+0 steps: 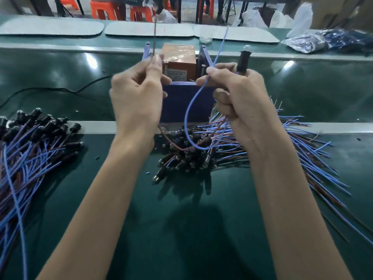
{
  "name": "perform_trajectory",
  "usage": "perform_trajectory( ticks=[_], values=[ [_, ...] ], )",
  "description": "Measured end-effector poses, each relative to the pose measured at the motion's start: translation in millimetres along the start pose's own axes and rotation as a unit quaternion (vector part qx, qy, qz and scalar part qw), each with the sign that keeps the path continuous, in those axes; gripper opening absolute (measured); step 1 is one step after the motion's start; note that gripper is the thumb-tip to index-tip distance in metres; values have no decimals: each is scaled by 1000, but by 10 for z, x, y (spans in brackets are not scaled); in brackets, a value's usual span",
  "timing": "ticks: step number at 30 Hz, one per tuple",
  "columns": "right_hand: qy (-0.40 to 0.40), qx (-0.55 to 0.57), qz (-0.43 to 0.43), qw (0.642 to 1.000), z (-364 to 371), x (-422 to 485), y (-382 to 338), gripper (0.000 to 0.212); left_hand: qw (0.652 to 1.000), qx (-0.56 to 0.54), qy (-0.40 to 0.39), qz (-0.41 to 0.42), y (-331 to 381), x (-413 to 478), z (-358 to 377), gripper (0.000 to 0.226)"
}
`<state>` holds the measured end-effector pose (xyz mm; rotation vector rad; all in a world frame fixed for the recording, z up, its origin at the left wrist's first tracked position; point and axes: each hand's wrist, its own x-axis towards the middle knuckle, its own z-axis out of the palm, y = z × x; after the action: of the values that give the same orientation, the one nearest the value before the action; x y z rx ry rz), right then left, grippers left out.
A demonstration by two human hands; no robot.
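Even, moderately bright overhead light. White glare patches sit on the glossy green bench (60,77), and soft shadows fall toward the viewer below the connector pile (187,158). The left hand (137,93) and outer wire bundles (323,158) are blurred. Wide-angle distortion bows the bench edges.

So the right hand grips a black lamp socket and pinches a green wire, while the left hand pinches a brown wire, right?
Not quite. The wire pinched by the right hand is a blue wire, not green, as the head view shows. The rest stands: that hand grips the black lamp socket, and the left hand pinches the brown wire.
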<state>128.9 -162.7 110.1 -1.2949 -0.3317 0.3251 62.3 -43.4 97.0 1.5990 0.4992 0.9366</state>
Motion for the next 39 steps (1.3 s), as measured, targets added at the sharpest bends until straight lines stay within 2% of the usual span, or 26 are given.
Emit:
perform_trajectory(
  ticks=[3,7,8,12,15,21,39],
  values=[
    [63,18,-24,998,-68,52,7,16,995,74,27,59,-77,97,-104,18],
    [115,19,-34,993,-163,92,44,26,982,175,10,70,-168,163,-174,50],
    [126,10,-31,991,-188,106,60,27,979,192,6,71,-187,167,-190,48],
    [162,-23,-8,987,-294,168,102,21,976,212,-10,43,-254,191,-216,19],
    [157,-51,-11,986,-325,182,149,17,980,197,-22,16,-308,201,-214,15],
    [126,-76,9,989,-354,217,235,24,985,174,-16,-2,-363,227,-225,17],
    [102,-122,15,987,-346,219,289,29,988,150,-29,-8,-342,212,-213,17]
  ],
)
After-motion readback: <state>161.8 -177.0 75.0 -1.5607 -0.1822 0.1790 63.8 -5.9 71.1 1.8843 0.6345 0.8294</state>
